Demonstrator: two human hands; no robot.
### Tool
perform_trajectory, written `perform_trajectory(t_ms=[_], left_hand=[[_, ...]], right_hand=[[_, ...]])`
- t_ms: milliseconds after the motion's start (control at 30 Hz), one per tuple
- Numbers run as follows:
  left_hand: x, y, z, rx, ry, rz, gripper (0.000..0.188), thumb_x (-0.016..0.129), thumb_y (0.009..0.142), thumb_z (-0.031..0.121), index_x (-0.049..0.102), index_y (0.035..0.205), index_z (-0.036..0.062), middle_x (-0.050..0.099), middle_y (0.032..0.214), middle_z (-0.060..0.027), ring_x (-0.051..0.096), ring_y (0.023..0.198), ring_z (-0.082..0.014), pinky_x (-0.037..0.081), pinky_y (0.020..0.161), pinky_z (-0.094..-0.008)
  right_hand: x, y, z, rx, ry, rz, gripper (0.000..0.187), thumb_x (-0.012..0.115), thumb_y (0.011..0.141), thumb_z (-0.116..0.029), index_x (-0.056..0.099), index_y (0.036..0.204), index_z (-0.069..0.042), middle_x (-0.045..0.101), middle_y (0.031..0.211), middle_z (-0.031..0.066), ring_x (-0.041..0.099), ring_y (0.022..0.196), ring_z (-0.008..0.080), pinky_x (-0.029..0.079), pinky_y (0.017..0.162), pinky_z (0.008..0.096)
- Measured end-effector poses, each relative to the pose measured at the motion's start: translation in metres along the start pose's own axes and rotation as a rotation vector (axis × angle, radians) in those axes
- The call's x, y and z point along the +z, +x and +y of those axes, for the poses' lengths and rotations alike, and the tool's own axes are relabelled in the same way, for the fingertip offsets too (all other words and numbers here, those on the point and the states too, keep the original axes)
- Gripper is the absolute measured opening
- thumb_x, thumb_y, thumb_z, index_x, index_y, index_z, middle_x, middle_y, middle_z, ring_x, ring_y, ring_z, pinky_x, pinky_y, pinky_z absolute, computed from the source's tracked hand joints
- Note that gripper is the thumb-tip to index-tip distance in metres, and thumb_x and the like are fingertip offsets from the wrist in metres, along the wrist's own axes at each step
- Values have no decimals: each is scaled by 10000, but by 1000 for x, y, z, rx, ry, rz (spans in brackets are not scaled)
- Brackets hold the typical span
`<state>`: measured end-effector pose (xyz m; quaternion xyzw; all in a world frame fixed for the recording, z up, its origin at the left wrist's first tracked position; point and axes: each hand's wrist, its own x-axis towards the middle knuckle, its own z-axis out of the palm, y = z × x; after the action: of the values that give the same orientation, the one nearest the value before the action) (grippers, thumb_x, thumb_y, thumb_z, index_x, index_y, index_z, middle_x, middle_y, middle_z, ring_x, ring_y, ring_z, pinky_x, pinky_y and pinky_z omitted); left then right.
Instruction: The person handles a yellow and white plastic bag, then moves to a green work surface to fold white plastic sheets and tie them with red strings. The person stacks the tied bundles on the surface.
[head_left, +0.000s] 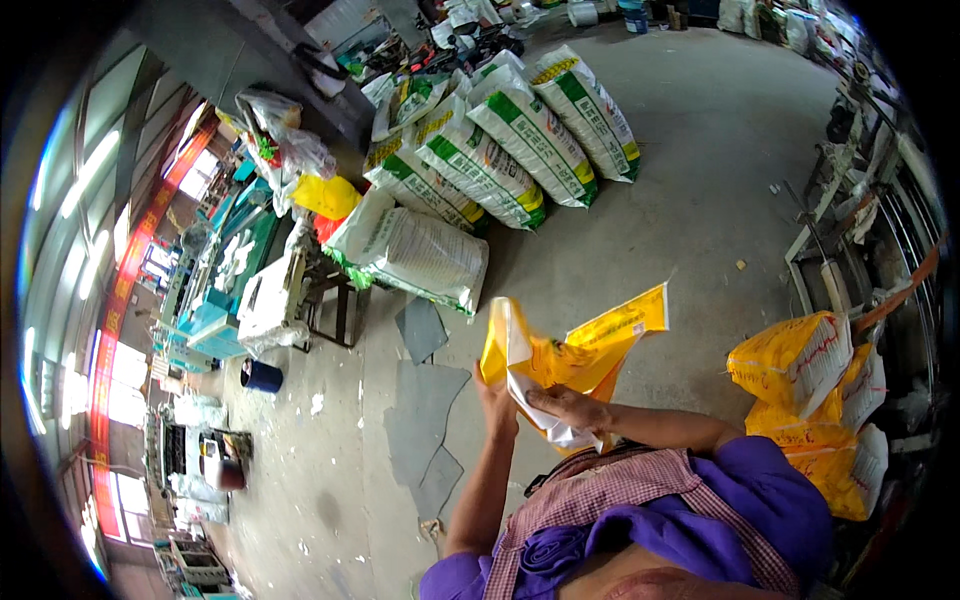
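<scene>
A yellow and white printed plastic bag (590,350) is held up in front of my body, creased and partly folded, with one flat corner sticking out to the right. My left hand (494,402) grips its left edge, the fingers closed behind the material. Across the white lower part lies my right hand (570,407), its fingers curled on the bag. The bag's far side and some of my fingertips are hidden.
Several white and green filled sacks (530,135) stand ahead; one sack (430,255) sits nearer. Yellow bags (790,365) are piled at right beside a metal rack (815,240). Grey sheets (425,405) lie on the floor. A dark blue bucket (261,376) stands left, near machines.
</scene>
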<state>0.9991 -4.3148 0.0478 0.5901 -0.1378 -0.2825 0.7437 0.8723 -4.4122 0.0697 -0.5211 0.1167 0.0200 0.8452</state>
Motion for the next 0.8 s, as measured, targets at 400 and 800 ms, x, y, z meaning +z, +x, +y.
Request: perform_trajectory(t_ms=[400,800], left_hand=[[-111,-27,25,-240,464,-92,486,508,710,-73,549,1185,23,607,783,-71,564,696,-120,460,604,-254],[-20,18,112,-100,467,-505,407,529,749,19,532,1149,-55,591,840,-65,557,656,-135,454,616,-229]], right_hand=[[-231,-107,85,91,-582,600,337,489,916,-319,553,813,-5,552,709,50,589,718,188,485,659,349],[-69,-9,39,-191,-658,137,299,633,840,-212,558,1041,-3,596,892,84,574,858,212,450,766,322]])
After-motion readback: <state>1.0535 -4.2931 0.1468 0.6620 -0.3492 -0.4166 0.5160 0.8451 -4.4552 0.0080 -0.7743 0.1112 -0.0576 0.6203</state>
